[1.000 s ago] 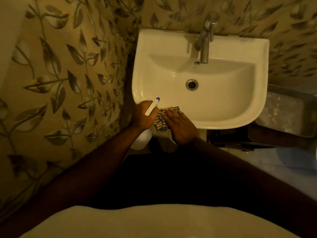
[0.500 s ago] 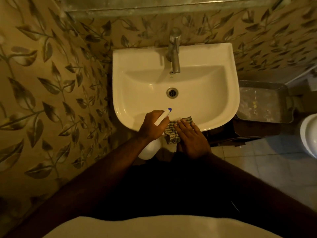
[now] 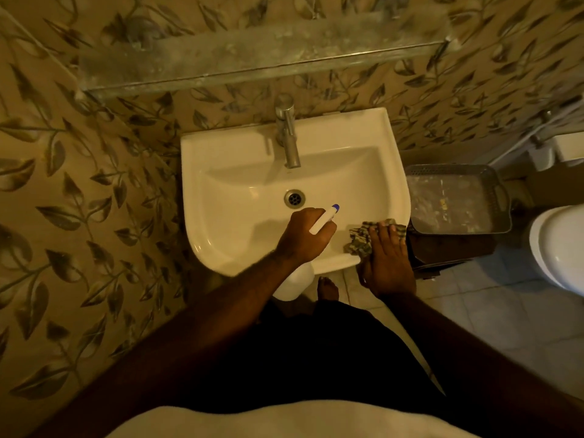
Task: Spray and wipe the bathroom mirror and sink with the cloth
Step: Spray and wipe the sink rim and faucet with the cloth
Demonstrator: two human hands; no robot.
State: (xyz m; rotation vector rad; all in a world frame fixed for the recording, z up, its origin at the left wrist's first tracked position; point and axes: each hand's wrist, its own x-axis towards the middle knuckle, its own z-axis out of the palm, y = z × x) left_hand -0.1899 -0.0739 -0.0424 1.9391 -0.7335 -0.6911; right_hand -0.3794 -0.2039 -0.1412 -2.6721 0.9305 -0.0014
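Observation:
A white sink [image 3: 240,184] hangs on the leaf-patterned wall, with a metal tap [image 3: 288,137] at its back and a drain [image 3: 294,197] in the bowl. My left hand [image 3: 303,235] grips a white spray bottle [image 3: 324,219] with a blue nozzle tip, held over the sink's front rim and pointing into the bowl. My right hand [image 3: 387,263] presses a striped cloth [image 3: 360,240] flat onto the front right rim of the sink. The mirror is out of view.
A dusty glass shelf [image 3: 252,55] runs along the wall above the tap. A grey plastic basket [image 3: 455,197] stands right of the sink on a dark stand. A white toilet [image 3: 559,248] is at the far right. My bare foot [image 3: 327,289] rests on the tiled floor under the sink.
My right hand has slid the cloth along the front rim from near the middle to the right corner. The left hand with the bottle stays over the front rim. The view has tilted up.

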